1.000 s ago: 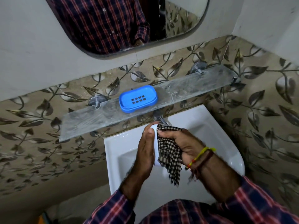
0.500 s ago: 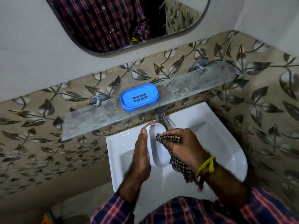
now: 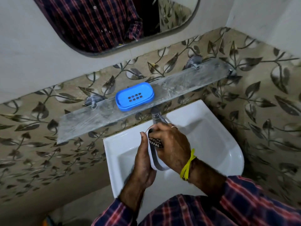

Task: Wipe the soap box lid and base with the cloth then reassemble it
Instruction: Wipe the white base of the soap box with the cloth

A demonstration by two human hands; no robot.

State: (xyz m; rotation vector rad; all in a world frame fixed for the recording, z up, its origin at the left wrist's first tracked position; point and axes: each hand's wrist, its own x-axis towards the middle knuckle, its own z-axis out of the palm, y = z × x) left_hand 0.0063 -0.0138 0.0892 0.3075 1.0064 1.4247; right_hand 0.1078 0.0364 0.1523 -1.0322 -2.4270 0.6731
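A white soap box part point(image 3: 157, 164), oval and held on edge, is above the sink. My left hand point(image 3: 143, 162) grips it from the left side. My right hand point(image 3: 172, 147) presses a black-and-white checked cloth point(image 3: 155, 142) into its hollow; most of the cloth is hidden under my fingers. The blue soap box part point(image 3: 134, 96), with drain slots, lies flat on the glass shelf point(image 3: 91, 121) beyond my hands.
A white sink point(image 3: 216, 144) is under my hands, with a metal tap point(image 3: 157, 115) just beyond my fingers. A mirror point(image 3: 114, 22) hangs on the wall above the shelf. Leaf-patterned tiles surround the sink on the left and right.
My right hand has pushed the cloth into the white part, so the hanging cloth is now bunched under my fingers. My left hand still holds the part; the blue part has not moved.
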